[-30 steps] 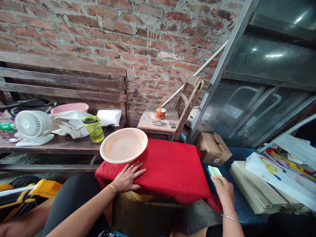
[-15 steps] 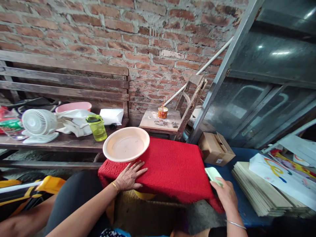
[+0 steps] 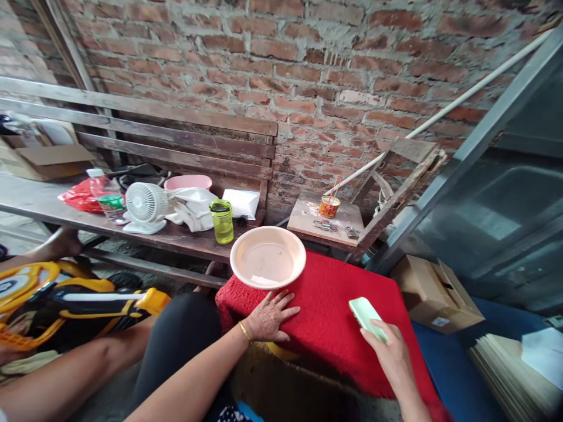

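A red fuzzy cloth [image 3: 325, 310] covers a low table in front of me. My left hand [image 3: 267, 319] rests flat on its near left part, fingers spread, just below a pale basin [image 3: 299, 266] with some water in it. On the right, my right hand [image 3: 391, 349] grips a pale green brush [image 3: 366, 313] by its near end. The brush is over the cloth, tilted. Its underside is mostly hidden, so I cannot tell whether it touches the cloth.
A wooden bench [image 3: 193, 246] holds a green bottle [image 3: 222, 221], a white fan [image 3: 144, 205] and a pink basin [image 3: 188, 182]. Behind the cloth, a chair [image 3: 303, 220] carries a small tin [image 3: 329, 206] and padlocks. A cardboard box [image 3: 435, 293] stands right. Another person's leg [image 3: 101, 363] is at left.
The view has swung left. My right hand has brought the brush from the cloth's right edge inward over the cloth. My left hand stays flat beside the basin.
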Tool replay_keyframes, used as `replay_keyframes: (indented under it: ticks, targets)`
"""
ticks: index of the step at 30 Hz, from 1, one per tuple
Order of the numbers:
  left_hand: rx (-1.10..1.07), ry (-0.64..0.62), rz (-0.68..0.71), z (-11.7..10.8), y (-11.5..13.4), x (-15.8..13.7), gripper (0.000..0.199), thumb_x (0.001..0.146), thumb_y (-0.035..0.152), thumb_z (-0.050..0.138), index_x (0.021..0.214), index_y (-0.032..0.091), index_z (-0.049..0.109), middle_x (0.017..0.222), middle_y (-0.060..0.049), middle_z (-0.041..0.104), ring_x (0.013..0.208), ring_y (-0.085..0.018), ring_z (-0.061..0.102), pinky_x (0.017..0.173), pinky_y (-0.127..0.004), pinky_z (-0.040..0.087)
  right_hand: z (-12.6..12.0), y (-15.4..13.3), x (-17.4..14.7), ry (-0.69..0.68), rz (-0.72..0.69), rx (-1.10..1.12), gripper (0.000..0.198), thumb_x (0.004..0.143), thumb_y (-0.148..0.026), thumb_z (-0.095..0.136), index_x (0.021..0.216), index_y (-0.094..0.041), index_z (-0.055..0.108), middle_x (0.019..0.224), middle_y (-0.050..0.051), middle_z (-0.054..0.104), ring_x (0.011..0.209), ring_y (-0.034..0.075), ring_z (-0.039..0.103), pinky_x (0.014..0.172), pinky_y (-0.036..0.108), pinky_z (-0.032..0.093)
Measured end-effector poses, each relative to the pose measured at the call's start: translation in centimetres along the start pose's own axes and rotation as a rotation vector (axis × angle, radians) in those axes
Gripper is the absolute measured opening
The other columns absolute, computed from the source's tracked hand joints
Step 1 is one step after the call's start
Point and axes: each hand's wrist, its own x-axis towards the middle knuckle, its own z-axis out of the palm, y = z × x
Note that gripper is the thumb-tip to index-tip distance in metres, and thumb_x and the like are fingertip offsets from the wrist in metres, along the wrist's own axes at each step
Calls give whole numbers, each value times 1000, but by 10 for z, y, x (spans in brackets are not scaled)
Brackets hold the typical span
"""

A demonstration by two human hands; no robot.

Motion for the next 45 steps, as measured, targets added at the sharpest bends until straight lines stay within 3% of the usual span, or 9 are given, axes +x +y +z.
replay_keyframes:
  ticks: [4, 7, 10, 16, 24, 26, 33, 41, 45]
  targets:
    - [-24, 25, 10, 0, 0, -1, 88, 82, 65, 75, 158, 34, 41, 168, -13, 33, 152, -40, 31, 122, -60, 24, 69, -56, -23, -197, -197, 63, 33, 70, -50, 66, 91, -26, 75, 93, 5, 68, 89, 26, 69, 86, 40, 56]
    - [-42, 5, -12, -8, 1, -5, 87, 82, 61, 76, 157, 32, 43, 167, -15, 34, 152, -42, 31, 121, -62, 26, 95, -70, -33, -301, -294, 47, 30, 73, -45, 66, 95, -28, 75, 94, 4, 68, 92, 25, 69, 88, 39, 55]
    - [-61, -2, -46, -21, 2, -11, 80, 83, 55, 78, 153, 32, 47, 163, -15, 40, 149, -41, 35, 121, -61, 28, 74, -44, -28, -288, -215, -14, 32, 70, -49, 65, 94, -30, 75, 98, 5, 69, 93, 28, 69, 89, 43, 55]
    - [-65, 23, -108, -31, 0, -22, 66, 85, 43, 80, 144, 31, 55, 152, -15, 50, 141, -38, 46, 119, -58, 33, -1, 8, -21, 5, 119, -259, 44, 64, -65, 61, 91, -32, 74, 94, 13, 66, 88, 38, 68, 76, 53, 55]
    - [-35, 33, -209, -23, -6, -27, 62, 85, 39, 80, 141, 28, 57, 154, -17, 48, 141, -38, 48, 117, -58, 37, 103, -90, -70, -281, -252, 1, 29, 72, -42, 65, 96, -28, 75, 96, 4, 70, 94, 26, 69, 90, 39, 55]
    - [-40, 31, -218, -25, -7, -26, 60, 85, 39, 80, 140, 29, 58, 153, -16, 50, 140, -37, 49, 116, -58, 38, 97, -83, -66, -285, -255, -61, 30, 72, -42, 65, 97, -29, 75, 97, 4, 70, 93, 26, 70, 88, 39, 55]
    - [-41, 31, -226, -35, -8, -32, 50, 87, 37, 77, 134, 26, 62, 148, -17, 54, 139, -36, 50, 116, -57, 39, -5, -6, -36, -39, 132, -375, 49, 69, -64, 56, 97, -29, 74, 99, 13, 70, 85, 37, 69, 74, 51, 54]
    - [-22, -37, -224, -54, -3, -28, 38, 88, 31, 76, 123, 24, 66, 144, -18, 56, 133, -37, 55, 111, -58, 44, 92, -95, -80, -309, -214, -88, 30, 73, -44, 62, 96, -29, 75, 96, 4, 70, 93, 26, 71, 87, 39, 55]
    - [-16, -55, -239, -59, 0, -28, 37, 90, 30, 73, 126, 23, 65, 146, -18, 54, 136, -36, 52, 114, -58, 41, 56, -58, -69, -274, -104, -246, 36, 71, -50, 64, 99, -30, 76, 100, 4, 71, 90, 26, 71, 80, 38, 55]
